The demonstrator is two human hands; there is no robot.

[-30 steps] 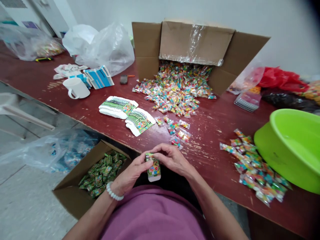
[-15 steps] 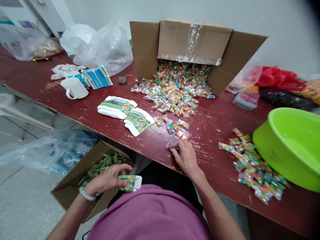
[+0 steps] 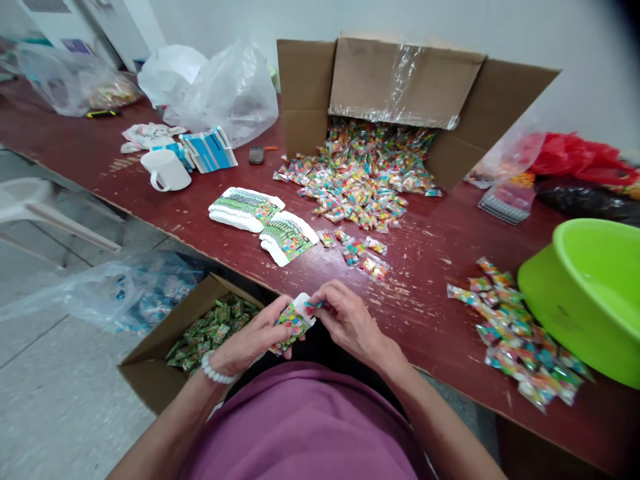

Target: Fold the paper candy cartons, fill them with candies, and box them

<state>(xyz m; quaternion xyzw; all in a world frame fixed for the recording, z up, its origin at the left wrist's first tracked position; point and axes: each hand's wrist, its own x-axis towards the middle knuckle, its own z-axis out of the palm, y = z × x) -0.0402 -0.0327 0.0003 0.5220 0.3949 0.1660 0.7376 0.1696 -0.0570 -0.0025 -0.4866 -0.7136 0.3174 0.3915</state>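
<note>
Near my lap, my left hand [image 3: 263, 330] is closed around a small green printed candy box [image 3: 294, 323] with its white end flap up. My right hand [image 3: 349, 319] pinches a small candy packet [image 3: 311, 309] at the mouth of that box; the fingers cover most of the packet. On the table ahead, several loose candy packets [image 3: 373, 265] lie beside fanned stacks of flat green boxes [image 3: 287, 238]. Behind them a large heap of candy packets [image 3: 363, 177] spills from an open cardboard carton [image 3: 405, 83].
At right stands a green basin [image 3: 560, 293], with more candy packets [image 3: 525, 347] beside it. A carton of filled green boxes [image 3: 215, 333] sits below the table edge, left of my lap. A white mug [image 3: 167, 171] and plastic bags [image 3: 225, 93] are at left.
My right hand has lifted a candy packet off the table and brought it to the box. My left hand has raised the box rightward, and the two hands now meet.
</note>
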